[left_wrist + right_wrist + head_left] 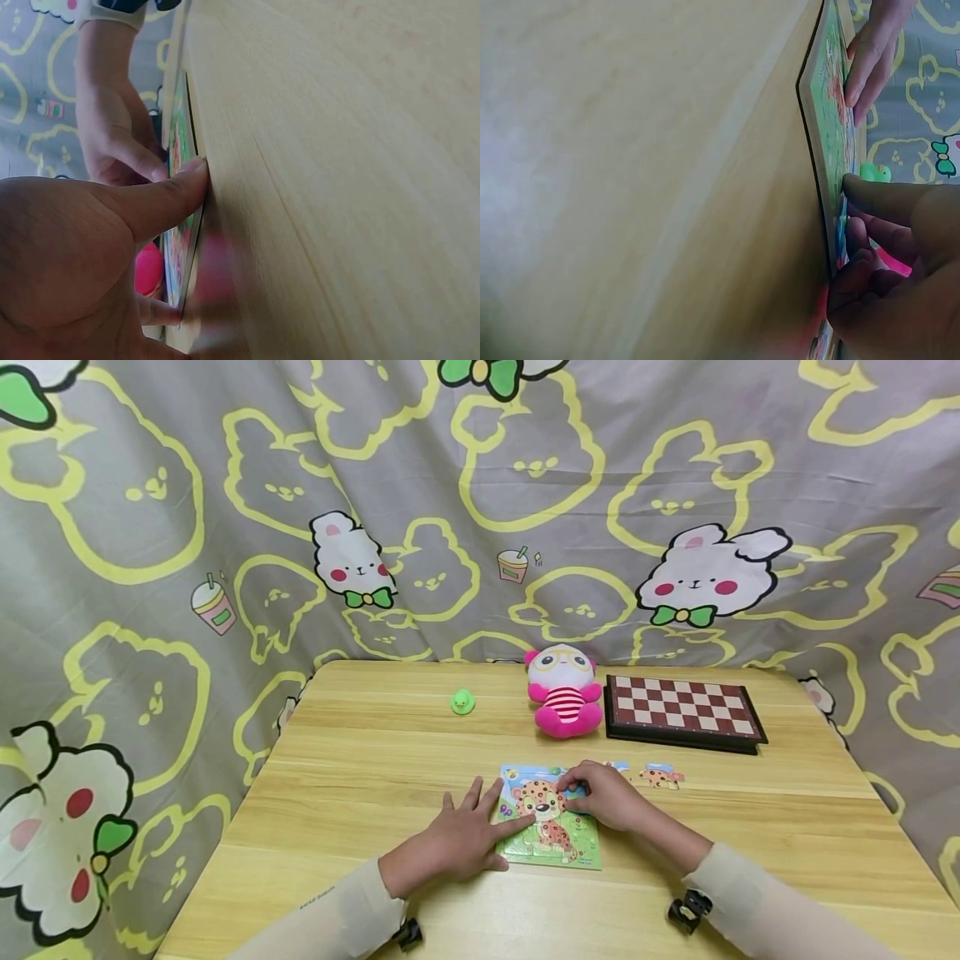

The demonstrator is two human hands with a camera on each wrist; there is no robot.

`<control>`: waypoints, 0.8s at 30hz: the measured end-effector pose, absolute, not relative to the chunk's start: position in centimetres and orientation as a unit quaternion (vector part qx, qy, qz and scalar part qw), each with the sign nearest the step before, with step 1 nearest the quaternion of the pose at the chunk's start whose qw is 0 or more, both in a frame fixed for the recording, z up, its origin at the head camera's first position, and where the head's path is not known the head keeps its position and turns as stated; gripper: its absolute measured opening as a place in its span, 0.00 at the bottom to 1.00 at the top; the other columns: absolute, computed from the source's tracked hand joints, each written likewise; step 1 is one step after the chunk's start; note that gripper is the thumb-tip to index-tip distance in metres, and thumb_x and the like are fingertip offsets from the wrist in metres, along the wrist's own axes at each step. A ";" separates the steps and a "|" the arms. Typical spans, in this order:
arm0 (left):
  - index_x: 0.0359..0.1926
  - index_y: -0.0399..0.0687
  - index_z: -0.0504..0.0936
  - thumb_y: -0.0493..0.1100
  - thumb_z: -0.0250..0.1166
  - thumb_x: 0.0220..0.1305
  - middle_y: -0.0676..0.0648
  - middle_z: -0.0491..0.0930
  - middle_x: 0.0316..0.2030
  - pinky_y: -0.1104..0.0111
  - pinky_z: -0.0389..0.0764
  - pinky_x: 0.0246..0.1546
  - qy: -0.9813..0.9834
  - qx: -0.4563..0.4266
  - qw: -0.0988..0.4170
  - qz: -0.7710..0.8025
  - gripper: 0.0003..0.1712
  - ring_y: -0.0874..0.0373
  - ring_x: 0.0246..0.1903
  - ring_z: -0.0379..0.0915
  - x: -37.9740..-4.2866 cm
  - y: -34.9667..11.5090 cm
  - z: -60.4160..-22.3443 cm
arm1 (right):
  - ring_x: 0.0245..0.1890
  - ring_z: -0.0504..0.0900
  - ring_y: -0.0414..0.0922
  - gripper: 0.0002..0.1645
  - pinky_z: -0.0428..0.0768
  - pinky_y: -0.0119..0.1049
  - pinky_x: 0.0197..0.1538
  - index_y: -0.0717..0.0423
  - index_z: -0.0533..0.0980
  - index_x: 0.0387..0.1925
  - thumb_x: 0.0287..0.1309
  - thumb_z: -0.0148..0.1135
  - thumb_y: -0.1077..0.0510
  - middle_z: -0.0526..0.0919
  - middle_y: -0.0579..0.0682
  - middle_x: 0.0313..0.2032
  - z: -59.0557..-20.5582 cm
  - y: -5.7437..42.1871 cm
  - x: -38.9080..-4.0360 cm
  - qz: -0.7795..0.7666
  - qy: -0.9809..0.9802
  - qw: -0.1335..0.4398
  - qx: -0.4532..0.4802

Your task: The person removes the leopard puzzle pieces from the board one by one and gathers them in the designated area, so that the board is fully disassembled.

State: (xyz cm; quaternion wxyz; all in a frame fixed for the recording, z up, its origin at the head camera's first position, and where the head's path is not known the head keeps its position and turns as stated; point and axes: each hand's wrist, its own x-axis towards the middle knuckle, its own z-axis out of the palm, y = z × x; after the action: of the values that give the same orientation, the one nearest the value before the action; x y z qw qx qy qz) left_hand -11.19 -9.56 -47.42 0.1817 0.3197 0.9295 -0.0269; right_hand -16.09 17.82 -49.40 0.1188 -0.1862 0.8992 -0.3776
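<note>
A leopard jigsaw puzzle lies in its flat square tray on the table. My left hand is spread at its left side, the index finger extended across the picture; in the left wrist view the thumb touches the near edge. Over the puzzle's upper right part, my right hand pinches a puzzle piece, mostly hidden by the fingers. The right wrist view shows that hand's thumb low against the puzzle surface with the other fingers curled. Loose puzzle pieces lie just beyond the right hand.
Behind the puzzle sits a pink-and-white plush toy in a striped top. A folded checkered game board lies to its right, a small green toy duck to its left. Patterned curtain surrounds the wooden table.
</note>
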 end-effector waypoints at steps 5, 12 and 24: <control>0.78 0.92 0.47 0.72 0.57 0.68 0.39 0.39 0.82 0.28 0.65 0.61 0.930 0.320 0.181 -0.024 0.43 0.31 0.78 0.41 -11.1 -9.6 -47.4 | 0.36 0.74 0.42 0.10 0.74 0.36 0.43 0.53 0.85 0.39 0.56 0.76 0.65 0.78 0.46 0.34 -49.1 17.5 -16.2 -0.362 0.905 0.123 -0.187; 0.78 0.92 0.47 0.72 0.57 0.68 0.39 0.40 0.83 0.28 0.65 0.62 0.930 0.319 0.181 -0.024 0.43 0.31 0.79 0.41 -11.2 -9.7 -47.4 | 0.36 0.71 0.43 0.10 0.73 0.38 0.43 0.52 0.82 0.36 0.54 0.77 0.65 0.75 0.48 0.35 -48.8 17.2 -16.7 -0.343 0.910 0.138 -0.190; 0.77 0.93 0.46 0.72 0.57 0.67 0.39 0.40 0.83 0.28 0.65 0.62 0.931 0.318 0.179 -0.024 0.43 0.31 0.78 0.42 -11.1 -9.7 -47.5 | 0.40 0.71 0.45 0.11 0.72 0.42 0.49 0.51 0.82 0.32 0.53 0.78 0.65 0.71 0.50 0.39 -48.6 17.1 -16.9 -0.344 0.911 0.145 -0.179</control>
State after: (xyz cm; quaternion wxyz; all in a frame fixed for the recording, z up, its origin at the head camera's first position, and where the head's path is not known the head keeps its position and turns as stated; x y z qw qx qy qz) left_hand -11.13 -9.69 -47.50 0.1793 0.3180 0.9307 -0.0242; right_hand -16.92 17.13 -48.59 0.1446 -0.1790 0.9105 -0.3435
